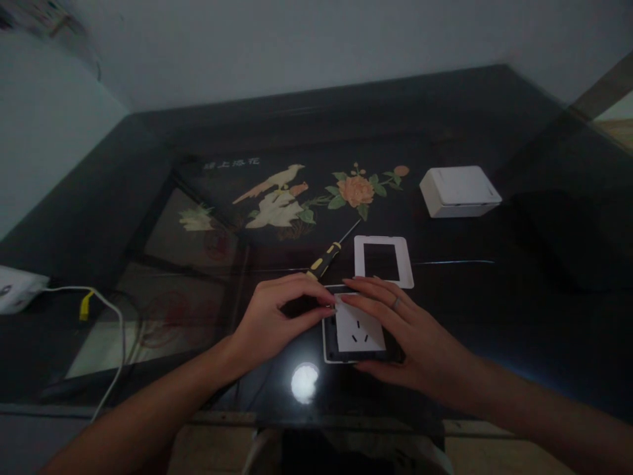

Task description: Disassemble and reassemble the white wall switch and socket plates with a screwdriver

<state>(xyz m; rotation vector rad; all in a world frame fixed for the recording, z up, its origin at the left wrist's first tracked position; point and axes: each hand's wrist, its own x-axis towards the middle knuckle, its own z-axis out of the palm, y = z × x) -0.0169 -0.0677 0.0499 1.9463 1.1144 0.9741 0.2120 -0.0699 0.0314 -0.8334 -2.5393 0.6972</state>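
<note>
A white wall socket (360,333) with a black surround lies on the glossy black table in front of me. My right hand (395,323) grips the socket from the right, fingertips over its top edge and thumb along the near side. At the socket's left edge, my left hand (291,307) pinches a small screw (328,306) between thumb and forefinger; the fingertips mostly hide it. Just beyond the hands lies a white cover frame (404,262). A screwdriver (324,260) with a black and yellow handle rests beside the frame, its handle end close to my left hand.
Toward the back right stands a white box (459,191). On the left edge, a white power strip (20,290) has a white cable (121,330) with a yellow tag running to the table's front edge. A bird and flower picture (356,191) decorates the tabletop.
</note>
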